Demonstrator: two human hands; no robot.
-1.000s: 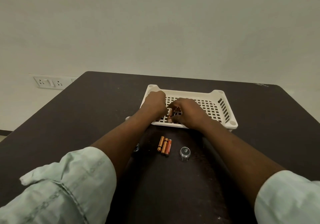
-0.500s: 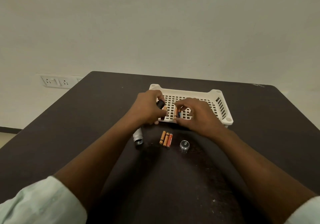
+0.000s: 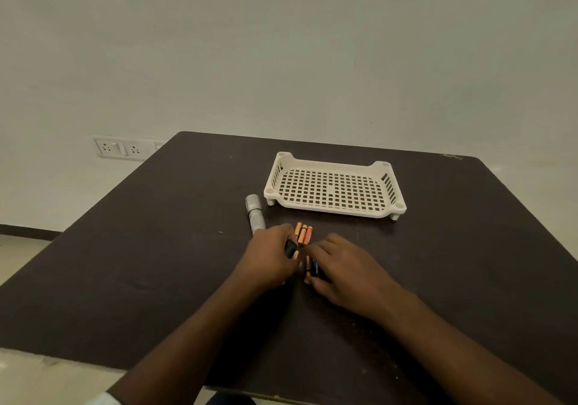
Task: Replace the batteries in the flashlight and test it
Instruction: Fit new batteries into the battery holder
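- Three loose batteries (image 3: 303,233) lie on the desk (image 3: 156,264), just beyond both hands
- left hand (image 3: 271,257) grip clamps a dark battery (image 3: 291,248)
- right hand (image 3: 341,268) grip clamps another battery (image 3: 313,268)

Silver flashlight (image 3: 255,215) lying on table, three orange batteries (image 3: 303,233) beside it

On the dark desk (image 3: 156,264), left hand (image 3: 270,256) and right hand (image 3: 344,267) each grip batteries near three loose batteries (image 3: 303,233); the flashlight (image 3: 255,213) lies beside the white basket (image 3: 334,209) toward the far edge
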